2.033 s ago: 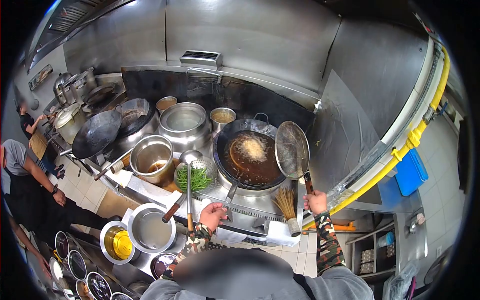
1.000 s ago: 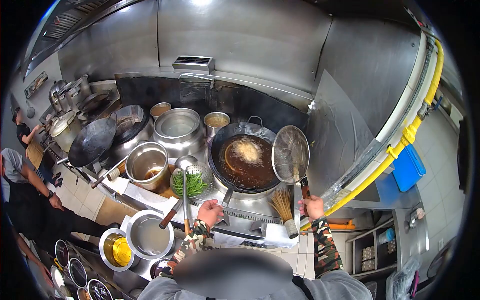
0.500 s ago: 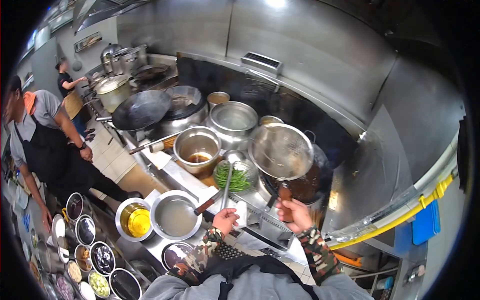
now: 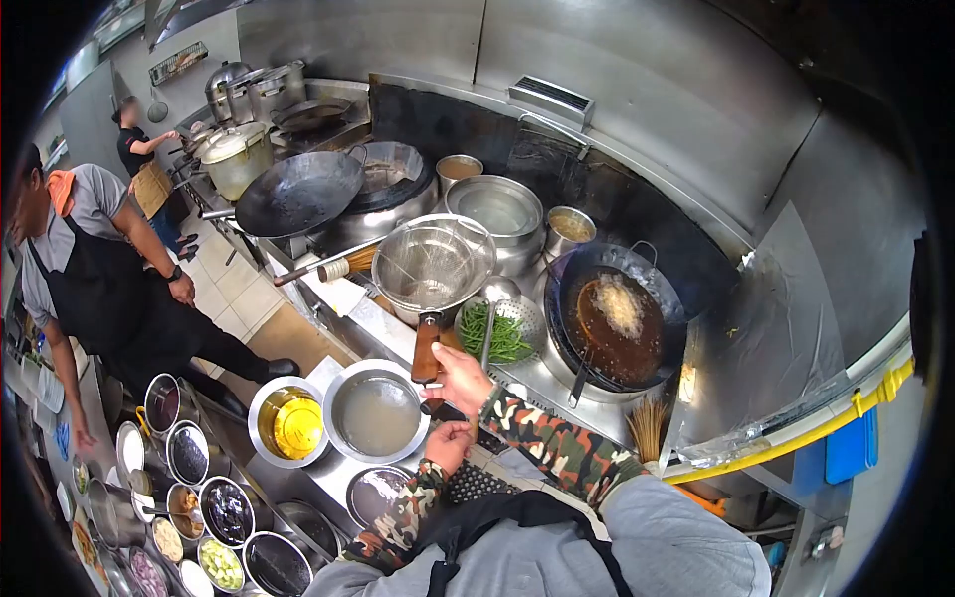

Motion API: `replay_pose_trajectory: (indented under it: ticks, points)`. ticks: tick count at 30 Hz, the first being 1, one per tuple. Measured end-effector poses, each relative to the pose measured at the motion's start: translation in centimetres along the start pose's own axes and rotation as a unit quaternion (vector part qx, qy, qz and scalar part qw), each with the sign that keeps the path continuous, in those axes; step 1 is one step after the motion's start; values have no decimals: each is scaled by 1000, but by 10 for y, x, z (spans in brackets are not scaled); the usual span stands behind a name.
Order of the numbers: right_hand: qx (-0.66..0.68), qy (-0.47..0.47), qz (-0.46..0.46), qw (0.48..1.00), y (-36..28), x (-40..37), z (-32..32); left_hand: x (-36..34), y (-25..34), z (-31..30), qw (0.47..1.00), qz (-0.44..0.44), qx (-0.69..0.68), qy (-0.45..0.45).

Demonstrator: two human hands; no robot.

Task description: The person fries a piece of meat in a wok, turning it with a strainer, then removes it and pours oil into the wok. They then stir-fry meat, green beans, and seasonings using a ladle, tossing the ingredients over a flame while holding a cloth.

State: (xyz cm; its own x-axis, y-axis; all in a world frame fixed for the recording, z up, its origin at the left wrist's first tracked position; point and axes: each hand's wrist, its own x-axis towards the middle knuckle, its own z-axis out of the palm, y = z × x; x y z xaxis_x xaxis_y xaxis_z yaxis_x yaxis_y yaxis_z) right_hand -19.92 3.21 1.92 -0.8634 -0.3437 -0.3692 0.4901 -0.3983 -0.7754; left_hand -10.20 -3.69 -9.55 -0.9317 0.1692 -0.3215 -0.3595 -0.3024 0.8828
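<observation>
The stainless steel surface (image 4: 545, 383) of the cooking range is scuffed and glossy. It carries a deep black wok (image 4: 597, 261) with dark, shiny oil in it. A pale golden, frothy lump (image 4: 619, 297) floats in the oil. Further left sits a second wok (image 4: 298, 194), round, matt black and tilted.

The wire strainer (image 4: 433, 264) is a wide, shallow bowl of fine silvery mesh on a stiff rim. It is held level in the air left of the oil-filled wok, over a steel pot that it mostly hides. Just right of it lies a perforated steel ladle (image 4: 527, 310) heaped with thin green beans (image 4: 497, 333). Near the front edge stands a round steel bowl (image 4: 333, 393) of cloudy liquid.

The right hand (image 4: 460, 376), in a camouflage sleeve, reaches forward and to the left across the body. Its fingers are wrapped tight around the strainer's smooth brown wooden handle (image 4: 426, 348). The left hand (image 4: 448, 445) sits low just beneath it with its fingers curled inward, and I cannot tell whether they grip anything.
</observation>
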Motion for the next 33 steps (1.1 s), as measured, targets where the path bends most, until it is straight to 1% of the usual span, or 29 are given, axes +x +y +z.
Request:
replay_pose_trajectory:
  ticks: [1, 2, 3, 5, 7, 9, 10, 11, 13, 14, 15, 17, 18, 19, 20, 21, 23, 24, 25, 26, 27, 28, 29, 31, 33]
  points:
    - [-16, -8, 8, 1000, -1, -5, -2, -2, 0, -6, 1000, -9, 22, 8]
    - [-32, -14, 16, 999, 0, -12, -5, -2, -5, -12, 999, -30, 1, 19]
    - [-39, 15, 16, 999, 3, -22, -9, -4, -7, -17, 999, -33, 0, 20]
    - [-103, 76, 24, 991, 28, -35, -38, -7, -7, -27, 997, -42, -35, 52]
    - [-168, 102, 99, 976, 73, -46, -85, -12, -3, -39, 997, -40, -13, 65]
    - [-109, 181, 252, 944, 88, -60, -84, -15, -4, -51, 994, -63, -1, 95]
    - [-87, 251, 306, 914, 93, -62, -83, -15, -4, -55, 994, -63, 3, 90]
    - [-80, 253, 302, 915, 105, -50, -91, -17, -3, -59, 992, -103, 31, 67]
    - [119, 195, 286, 931, 137, -18, -118, -21, -3, -66, 979, -181, 93, 22]
    - [129, 189, 225, 947, 121, -22, -99, -21, -7, -71, 975, -200, 98, -13]
    - [142, 186, 216, 948, 110, -21, -87, -28, 2, -66, 970, -197, 137, -30]
    - [133, 175, 161, 962, 88, -16, -69, -28, -1, -70, 966, -200, 148, -66]
    - [167, 180, 121, 962, 63, -12, -59, -24, -5, -71, 960, -205, 170, -90]
    - [107, 231, 90, 963, 54, 6, -66, -17, -10, -72, 951, -212, 191, -115]
    - [59, 258, 53, 963, 44, 17, -70, -15, -4, -63, 944, -229, 190, -145]
    - [8, 284, 18, 959, 28, 18, -70, -14, 10, -48, 931, -243, 218, -160]
    - [58, 265, -7, 963, 2, -12, -65, -5, 20, -24, 935, -192, 201, -219]
    - [68, 244, -8, 967, -5, -36, -63, -1, 30, -4, 940, -195, 180, -215]
    - [89, 229, -25, 969, -10, -62, -60, 12, 26, 8, 944, -182, 155, -229]
    - [71, 208, -50, 974, -16, -90, -59, 19, 34, 27, 947, -189, 123, -230]
    - [103, 159, -24, 982, -19, -115, -65, 27, 44, 51, 949, -197, 90, -230]
    - [137, 132, -37, 981, -25, -141, -67, 37, 51, 74, 945, -192, 95, -249]
    - [129, 125, -52, 982, -28, -165, -72, 47, 56, 97, 940, -187, 99, -267]
    - [89, 126, -98, 983, -32, -216, -75, 70, 52, 142, 931, -225, 32, -287]
    - [76, 135, -110, 982, -27, -251, -94, 75, 69, 195, 930, -247, 58, -265]
